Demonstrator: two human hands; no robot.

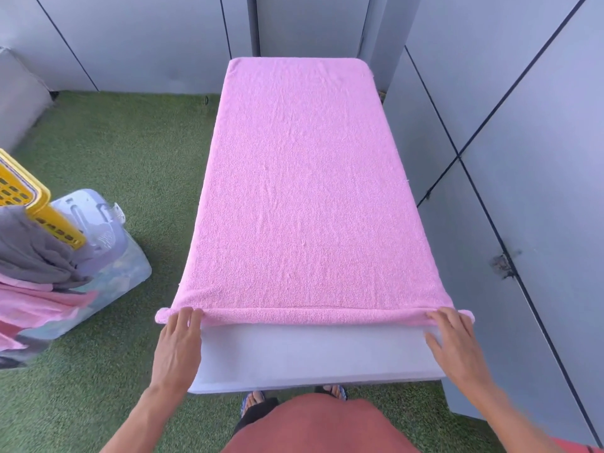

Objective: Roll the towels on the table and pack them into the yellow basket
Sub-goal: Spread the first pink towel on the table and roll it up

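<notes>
Now I see the pink towel (pixel 300 191) spread over the white bench (pixel 313 351); at its rolled near edge, my left hand (pixel 178 348) and right hand (pixel 457 344) press flat-fingered, grasping nothing. Yellow basket (pixel 24 191) stands left of the bench on green turf (pixel 130 165).

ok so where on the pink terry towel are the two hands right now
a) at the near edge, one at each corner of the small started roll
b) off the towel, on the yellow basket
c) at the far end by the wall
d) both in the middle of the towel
a: the left hand and right hand rest with straight fingers on the ends of the narrow roll at the near edge of the pink terry towel, which otherwise lies flat on the white table.
</notes>
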